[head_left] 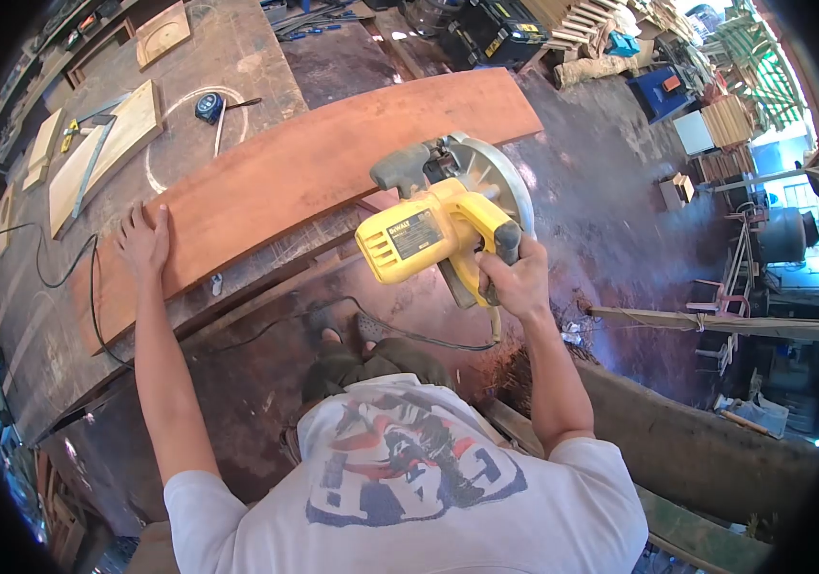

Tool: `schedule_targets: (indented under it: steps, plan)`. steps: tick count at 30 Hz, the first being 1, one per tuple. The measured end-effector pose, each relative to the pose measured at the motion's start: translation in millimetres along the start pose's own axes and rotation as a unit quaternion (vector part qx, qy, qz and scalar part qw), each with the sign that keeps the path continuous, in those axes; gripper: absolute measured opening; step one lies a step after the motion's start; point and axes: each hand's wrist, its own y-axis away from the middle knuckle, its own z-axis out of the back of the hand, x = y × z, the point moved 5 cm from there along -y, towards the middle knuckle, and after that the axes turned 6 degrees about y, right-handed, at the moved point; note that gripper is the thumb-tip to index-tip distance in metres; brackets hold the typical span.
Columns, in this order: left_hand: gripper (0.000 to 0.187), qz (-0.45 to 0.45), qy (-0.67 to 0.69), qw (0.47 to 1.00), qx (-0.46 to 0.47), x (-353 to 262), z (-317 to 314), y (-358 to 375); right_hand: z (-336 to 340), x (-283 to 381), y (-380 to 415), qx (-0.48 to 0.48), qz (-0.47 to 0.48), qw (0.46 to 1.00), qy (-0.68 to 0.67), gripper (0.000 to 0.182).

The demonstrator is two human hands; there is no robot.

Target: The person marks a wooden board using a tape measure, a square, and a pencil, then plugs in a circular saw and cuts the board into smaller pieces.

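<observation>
Two hands: left hand on board, right hand gripping circular saw.

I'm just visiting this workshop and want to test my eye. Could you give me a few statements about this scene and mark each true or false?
1. The right hand grips the handle of a yellow circular saw. True.
2. The left hand holds a hammer. False: it lies flat, palm down, on the reddish board.
3. A tape measure lies on the workbench beyond the board. True.
4. The saw lies on the floor. False: it is held up at the near edge of the board.
5. The person wears a white printed shirt. True.
</observation>
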Motion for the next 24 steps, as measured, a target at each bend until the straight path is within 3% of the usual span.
schedule_targets:
  steps: [8, 15, 24]
  plan:
    - [0.076, 0.007, 0.000, 1.000, 0.023, 2, -2, -1, -2, 8, -6, 0.036, 0.022, 0.999, -0.010, 0.028]
    - [0.076, -0.008, -0.022, 1.000, 0.015, 3, -3, 0, -1, 5, -6, -0.059, 0.078, 0.992, 0.079, 0.033]
    - [0.078, -0.001, -0.019, 1.000, 0.017, 6, -7, 2, -3, 7, -6, -0.082, 0.056, 0.988, 0.122, 0.032]
